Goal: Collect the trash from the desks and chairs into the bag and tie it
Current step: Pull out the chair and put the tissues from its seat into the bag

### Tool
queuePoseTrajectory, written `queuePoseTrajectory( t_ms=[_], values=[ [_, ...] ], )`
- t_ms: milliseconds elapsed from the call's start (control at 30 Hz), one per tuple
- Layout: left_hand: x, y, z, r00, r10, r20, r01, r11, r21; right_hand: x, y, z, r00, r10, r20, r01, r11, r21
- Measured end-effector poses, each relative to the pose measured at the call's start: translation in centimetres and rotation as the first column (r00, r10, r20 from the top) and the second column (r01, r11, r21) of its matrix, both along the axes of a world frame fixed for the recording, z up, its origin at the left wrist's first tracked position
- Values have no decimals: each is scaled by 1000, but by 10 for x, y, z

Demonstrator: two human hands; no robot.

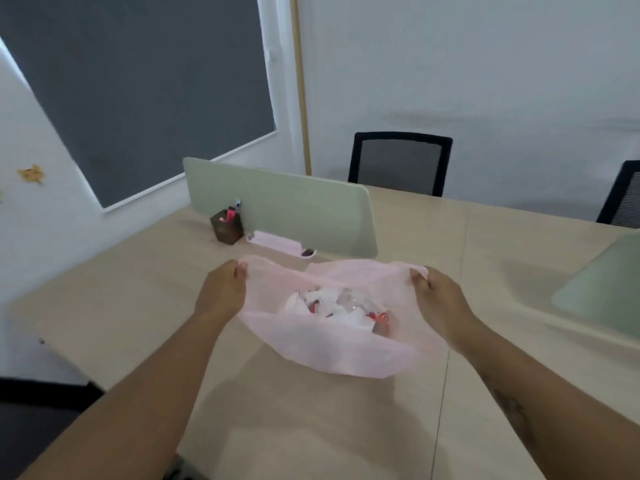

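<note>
One bag: thin pink bag (332,344), stretched btw the two sets of fingers, mouth pulled wide. Belly sags below the fingertips & nearer the person, over the desk (311,427); can't tell if it touches.
Handling: v. light, soft, floppy, no shape of its own. Film looks slick & prob. tears if yanked. Best hold = the two handle loops at the top edge, right where the fingers are.
Contents: crumpled white trash (332,306) w/ a few red bits, piled low, approx. midway btw both hands, below finger level. Bag far from full, so lots of slack for a knot.
Left hand (223,289): fingers (240,271) curled, pinching the left loop.
Right hand (440,299): same on the right loop, thumb & fingers closed on the film.
Step (my guess): tying comes next. Bring loops together over the trash, cross, pull snug, not hard.
Past the fingertips: pink tray (280,242) just beyond the bag's far rim, small dark item in one end, can't tell what. Brown pen holder (227,225) beyond the left fingers, red/pink thing sticking out. Green divider (277,206) behind both.
Further out: black mesh chair (400,162) across the desk; 2nd chair (623,195) at far right.
</note>
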State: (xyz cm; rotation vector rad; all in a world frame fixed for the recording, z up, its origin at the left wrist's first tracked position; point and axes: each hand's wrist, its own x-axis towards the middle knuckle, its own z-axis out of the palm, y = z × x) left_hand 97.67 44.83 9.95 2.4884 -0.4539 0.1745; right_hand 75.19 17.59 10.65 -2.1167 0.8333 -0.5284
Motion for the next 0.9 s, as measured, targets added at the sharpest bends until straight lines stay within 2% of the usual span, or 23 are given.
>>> queuePoseTrajectory(
  t_ms=[133, 200, 300, 367, 433, 500, 600, 767, 900],
  values=[
    [-27, 50, -14, 994, 26, -110, -23, 999, 25, 1, 29, -3, 992, -21, 121, 16, 999, 37],
    [-39, 80, -14, 975, 15, -222, 1, 998, 69, 5, 44, 2, 987, -10, 162, 2, 999, 49],
    [-56, 127, -19, 912, 17, -411, 87, 969, 233, 11, 63, 8, 983, 20, 183, -35, 996, 79],
    [-66, 159, -30, 877, 94, -471, 134, 894, 428, 16, 78, 11, 984, 45, 173, -55, 997, 50],
    [-76, 187, -42, 843, 163, -513, 231, 750, 619, 19, 93, 12, 984, 61, 166, -69, 997, 42],
    [-89, 219, -51, 792, 216, -571, 351, 604, 715, 23, 114, 10, 986, 69, 152, -79, 995, 58],
    [-100, 255, -60, 801, 276, -532, 347, 509, 787, 28, 151, 9, 988, 77, 135, -84, 995, 45],
    [-109, 274, -56, 832, 260, -490, 295, 540, 788, 23, 216, -3, 991, 60, 120, -60, 998, -2],
    [-117, 298, -54, 891, 176, -418, 270, 534, 801, 15, 261, -13, 986, 157, 56, -150, 983, -107]
  ],
)
